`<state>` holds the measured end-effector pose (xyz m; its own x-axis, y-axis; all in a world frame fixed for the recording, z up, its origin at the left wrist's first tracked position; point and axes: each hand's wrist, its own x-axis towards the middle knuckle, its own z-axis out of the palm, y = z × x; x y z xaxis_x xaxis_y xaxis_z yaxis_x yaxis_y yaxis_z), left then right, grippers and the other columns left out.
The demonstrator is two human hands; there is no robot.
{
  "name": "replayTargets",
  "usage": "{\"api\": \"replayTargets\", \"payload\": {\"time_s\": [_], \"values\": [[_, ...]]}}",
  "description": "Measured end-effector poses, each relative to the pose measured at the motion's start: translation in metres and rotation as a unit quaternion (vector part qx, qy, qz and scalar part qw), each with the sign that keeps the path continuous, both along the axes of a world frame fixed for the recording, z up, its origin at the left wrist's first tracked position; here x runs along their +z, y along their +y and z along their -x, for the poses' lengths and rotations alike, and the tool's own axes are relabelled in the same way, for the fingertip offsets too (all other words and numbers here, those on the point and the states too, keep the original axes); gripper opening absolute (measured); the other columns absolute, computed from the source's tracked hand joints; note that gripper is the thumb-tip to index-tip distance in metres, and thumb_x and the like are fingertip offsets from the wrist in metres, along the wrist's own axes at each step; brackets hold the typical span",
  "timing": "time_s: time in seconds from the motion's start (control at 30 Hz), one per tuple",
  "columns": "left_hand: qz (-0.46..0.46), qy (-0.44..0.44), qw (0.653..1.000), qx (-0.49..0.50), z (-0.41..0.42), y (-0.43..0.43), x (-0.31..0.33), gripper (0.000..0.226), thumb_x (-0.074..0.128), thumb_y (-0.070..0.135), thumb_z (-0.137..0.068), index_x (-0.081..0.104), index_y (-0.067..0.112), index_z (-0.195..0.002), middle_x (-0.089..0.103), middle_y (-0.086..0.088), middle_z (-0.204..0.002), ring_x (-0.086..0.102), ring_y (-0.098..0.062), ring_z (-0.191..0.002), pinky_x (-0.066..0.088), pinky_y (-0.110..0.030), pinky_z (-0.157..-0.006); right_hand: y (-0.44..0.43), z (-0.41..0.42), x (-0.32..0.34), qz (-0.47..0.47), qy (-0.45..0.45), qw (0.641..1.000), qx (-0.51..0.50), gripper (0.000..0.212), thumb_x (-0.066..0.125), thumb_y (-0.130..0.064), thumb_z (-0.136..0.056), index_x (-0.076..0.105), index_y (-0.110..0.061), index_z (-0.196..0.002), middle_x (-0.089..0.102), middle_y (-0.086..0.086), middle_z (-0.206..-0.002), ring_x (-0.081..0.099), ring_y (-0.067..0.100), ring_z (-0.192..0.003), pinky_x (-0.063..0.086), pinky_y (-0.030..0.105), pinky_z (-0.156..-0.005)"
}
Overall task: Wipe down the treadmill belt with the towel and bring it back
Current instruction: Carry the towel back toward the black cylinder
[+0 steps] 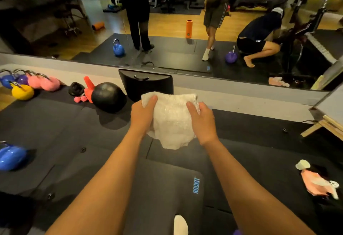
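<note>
The white towel (171, 119) hangs between the left hand (142, 113) and right hand (201, 118), each gripping an upper corner.

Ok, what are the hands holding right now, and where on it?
The white towel: the left hand grips its upper left edge, the right hand its upper right edge; the rest hangs between them.
</note>
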<state>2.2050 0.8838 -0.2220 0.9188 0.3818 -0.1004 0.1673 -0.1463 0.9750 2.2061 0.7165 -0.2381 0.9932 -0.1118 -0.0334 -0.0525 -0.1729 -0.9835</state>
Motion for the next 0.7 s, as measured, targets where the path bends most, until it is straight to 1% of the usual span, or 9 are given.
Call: {"api": "replayTargets", "payload": {"time_s": [0.03, 0.13, 0.23, 0.3, 0.37, 0.43, 0.5, 0.6, 0.7], "values": [[-0.002, 0.004, 1.0, 0.006, -0.026, 0.01, 0.0, 0.042, 0.054, 0.039, -0.095, 0.059, 0.011, -0.125, 0.063, -0.001, -0.112, 0.058, -0.016, -0.102, 0.044, -0.03, -0.085, 0.01, -0.027, 0.0, 0.005, -0.001, 1.0, 0.003, 0.034, 0.052, -0.037, -0.096, 0.053, -0.009, -0.077, 0.05, 0.0, -0.07, 0.044, 0.01, -0.065, 0.036, 0.025, -0.058], [-0.011, 0.004, 1.0, 0.016, -0.103, 0.042, 0.003, 0.042, 0.054, 0.039, -0.094, 0.06, 0.01, -0.125, 0.064, -0.002, -0.115, 0.059, -0.015, -0.103, 0.046, -0.026, -0.083, 0.042, -0.106, -0.001, 0.001, -0.001, 1.0, 0.02, 0.034, 0.051, -0.036, -0.097, 0.055, -0.004, -0.088, 0.054, 0.003, -0.077, 0.047, 0.012, -0.069, 0.038, 0.025, -0.061], [-0.01, 0.032, 0.999, 0.032, -0.168, 0.075, -0.002, 0.042, 0.054, 0.04, -0.093, 0.061, 0.011, -0.123, 0.066, -0.004, -0.114, 0.061, -0.02, -0.105, 0.05, -0.038, -0.093, 0.074, -0.169, -0.006, 0.018, -0.021, 0.999, 0.031, 0.03, 0.049, -0.032, -0.098, 0.054, -0.004, -0.093, 0.055, 0.003, -0.079, 0.051, 0.014, -0.071, 0.041, 0.026, -0.062], [-0.005, 0.045, 0.998, 0.039, -0.213, 0.097, -0.008, 0.043, 0.053, 0.042, -0.092, 0.062, 0.013, -0.121, 0.067, -0.004, -0.112, 0.062, -0.022, -0.104, 0.05, -0.043, -0.095, 0.096, -0.215, -0.011, 0.032, -0.004, 0.998, 0.046, 0.021, 0.046, -0.035, -0.099, 0.054, -0.015, -0.101, 0.057, -0.006, -0.085, 0.056, 0.011, -0.077, 0.046, 0.025, -0.067], [-0.008, 0.042, 0.998, 0.037, -0.26, 0.121, -0.019, 0.042, 0.051, 0.042, -0.093, 0.062, 0.013, -0.121, 0.066, -0.003, -0.112, 0.061, -0.021, -0.104, 0.05, -0.038, -0.092, 0.121, -0.263, -0.02, 0.028, 0.014, 0.998, 0.055, 0.018, 0.045, -0.038, -0.099, 0.051, -0.022, -0.104, 0.057, -0.009, -0.092, 0.058, 0.012, -0.085, 0.051, 0.029, -0.075], [-0.017, 0.045, 0.998, 0.036, -0.306, 0.146, -0.03, 0.043, 0.048, 0.042, -0.095, 0.061, 0.014, -0.124, 0.065, -0.002, -0.113, 0.06, -0.019, -0.104, 0.046, -0.031, -0.085, 0.145, -0.308, -0.028, 0.03, 0.022, 0.998, 0.057, 0.02, 0.045, -0.041, -0.098, 0.052, -0.023, -0.106, 0.059, -0.006, -0.099, 0.059, 0.014, -0.09, 0.053, 0.033, -0.08], [-0.013, 0.053, 0.998, 0.032, -0.351, 0.171, -0.038, 0.043, 0.046, 0.043, -0.095, 0.06, 0.015, -0.125, 0.065, -0.001, -0.113, 0.06, -0.019, -0.104, 0.047, -0.031, -0.083, 0.17, -0.351, -0.032, 0.019, 0.03, 0.998, 0.052, 0.022, 0.046, -0.041, -0.098, 0.054, -0.023, -0.109, 0.061, -0.004, -0.104, 0.061, 0.013, -0.092, 0.054, 0.032, -0.077], [-0.019, 0.059, 0.998, 0.02, -0.41, 0.208, -0.041, 0.035, 0.045, 0.038, -0.095, 0.061, 0.017, -0.118, 0.066, -0.002, -0.109, 0.061, -0.021, -0.102, 0.051, -0.038, -0.089, 0.206, -0.409, -0.032, 0.006, 0.027, 0.999, 0.044, 0.021, 0.048, -0.036, -0.098, 0.056, -0.019, -0.109, 0.062, -0.003, -0.102, 0.06, 0.012, -0.088, 0.05, 0.023, -0.067], [-0.021, 0.07, 0.997, 0.029, -0.463, 0.238, -0.041, 0.028, 0.042, 0.025, -0.093, 0.059, 0.019, -0.113, 0.064, -0.003, -0.106, 0.059, -0.024, -0.1, 0.049, -0.036, -0.083, 0.235, -0.462, -0.03, 0.004, 0.036, 0.998, 0.049, 0.014, 0.047, -0.034, -0.099, 0.054, -0.024, -0.104, 0.059, -0.008, -0.096, 0.057, 0.009, -0.084, 0.046, 0.02, -0.065]]}}
